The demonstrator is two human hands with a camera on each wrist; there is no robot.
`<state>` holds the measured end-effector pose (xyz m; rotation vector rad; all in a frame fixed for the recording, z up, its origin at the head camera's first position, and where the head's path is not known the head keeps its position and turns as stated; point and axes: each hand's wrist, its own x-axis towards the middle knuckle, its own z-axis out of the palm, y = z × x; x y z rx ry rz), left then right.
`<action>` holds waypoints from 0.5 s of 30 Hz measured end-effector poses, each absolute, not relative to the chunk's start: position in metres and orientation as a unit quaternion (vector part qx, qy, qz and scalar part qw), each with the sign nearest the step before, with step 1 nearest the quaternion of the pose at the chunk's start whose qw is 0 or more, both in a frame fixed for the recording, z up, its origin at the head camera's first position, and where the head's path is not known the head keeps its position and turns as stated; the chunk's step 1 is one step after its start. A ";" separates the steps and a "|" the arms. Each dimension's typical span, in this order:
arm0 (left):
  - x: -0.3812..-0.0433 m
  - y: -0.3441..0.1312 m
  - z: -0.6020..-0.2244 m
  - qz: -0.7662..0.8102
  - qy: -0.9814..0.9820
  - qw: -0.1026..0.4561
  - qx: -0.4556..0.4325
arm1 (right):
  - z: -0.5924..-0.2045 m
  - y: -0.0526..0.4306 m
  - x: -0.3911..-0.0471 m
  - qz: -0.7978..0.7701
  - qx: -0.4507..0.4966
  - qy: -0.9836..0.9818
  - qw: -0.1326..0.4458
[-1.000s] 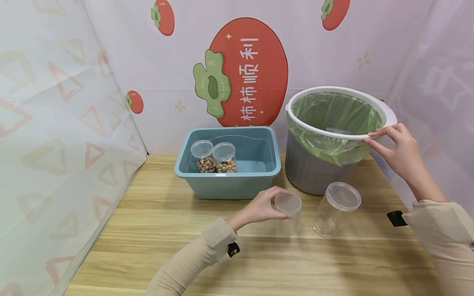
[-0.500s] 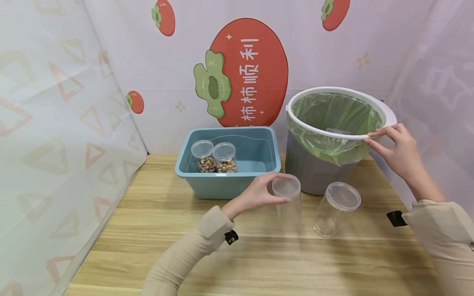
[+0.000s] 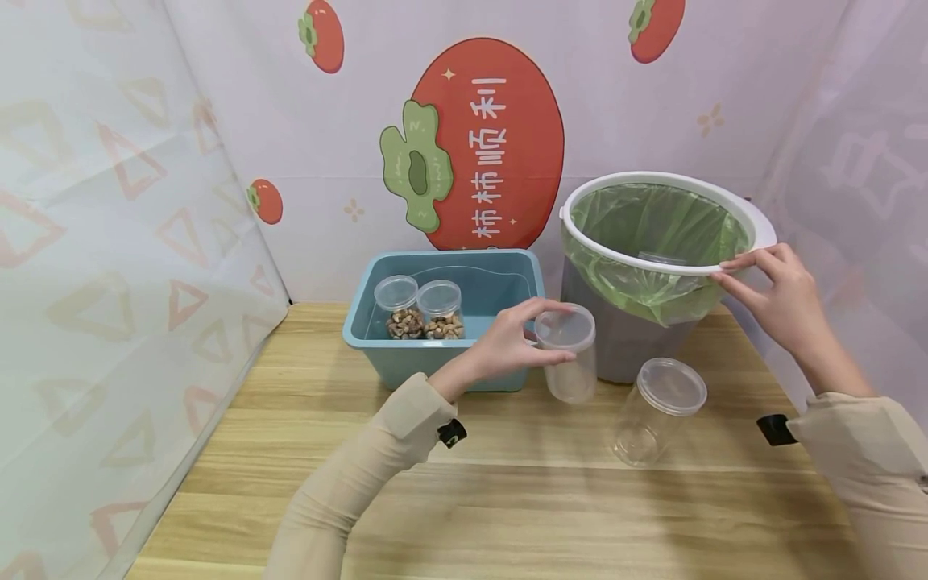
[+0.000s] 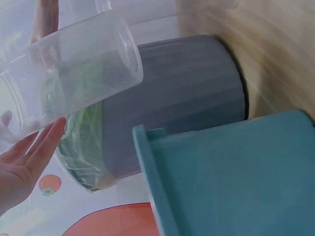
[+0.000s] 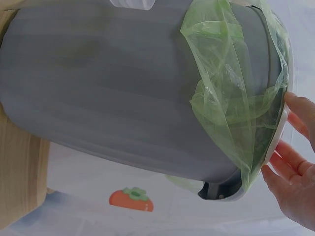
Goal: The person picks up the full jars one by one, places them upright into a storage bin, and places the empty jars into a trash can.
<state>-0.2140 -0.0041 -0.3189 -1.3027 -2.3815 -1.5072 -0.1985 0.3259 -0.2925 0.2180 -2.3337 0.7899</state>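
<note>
My left hand (image 3: 510, 342) grips a clear plastic jar (image 3: 573, 372) by its lidded top, in front of the grey trash can (image 3: 616, 338). In the left wrist view the jar (image 4: 91, 69) looks empty and is raised off the table. My right hand (image 3: 779, 294) pinches the white rim (image 3: 638, 263) of the trash can, which is lined with a green bag (image 5: 221, 83). A second clear lidded jar (image 3: 656, 415) stands on the table in front of the can. Something clear shows faintly inside the bag.
A blue bin (image 3: 500, 366) stands left of the trash can, holding two lidded jars of nuts (image 3: 442, 310). Wood-grain table (image 3: 507, 499) lies below. A printed cloth (image 3: 326, 129) hangs behind and at both sides.
My left hand has lifted the jar up from the table and moved it away from me, toward the trash can. The right hand has kept its place on the rim.
</note>
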 end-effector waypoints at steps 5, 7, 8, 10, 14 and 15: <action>-0.220 -0.004 -0.302 -0.468 -0.765 0.071 -0.436 | -0.292 0.326 -0.199 0.299 0.086 -0.891 0.330; -0.222 -0.004 -0.295 -0.473 -0.758 0.080 -0.441 | -0.292 0.326 -0.199 0.299 0.088 -0.891 0.330; -0.224 -0.004 -0.292 -0.476 -0.756 0.082 -0.441 | -0.292 0.326 -0.198 0.299 0.088 -0.891 0.330; -0.227 -0.005 -0.286 -0.486 -0.751 0.081 -0.440 | -0.292 0.325 -0.198 0.299 0.089 -0.891 0.330; -0.231 -0.006 -0.274 -0.507 -0.743 0.078 -0.430 | -0.292 0.325 -0.198 0.298 0.087 -0.892 0.328; -0.232 -0.006 -0.271 -0.512 -0.741 0.078 -0.427 | -0.291 0.325 -0.198 0.298 0.087 -0.892 0.328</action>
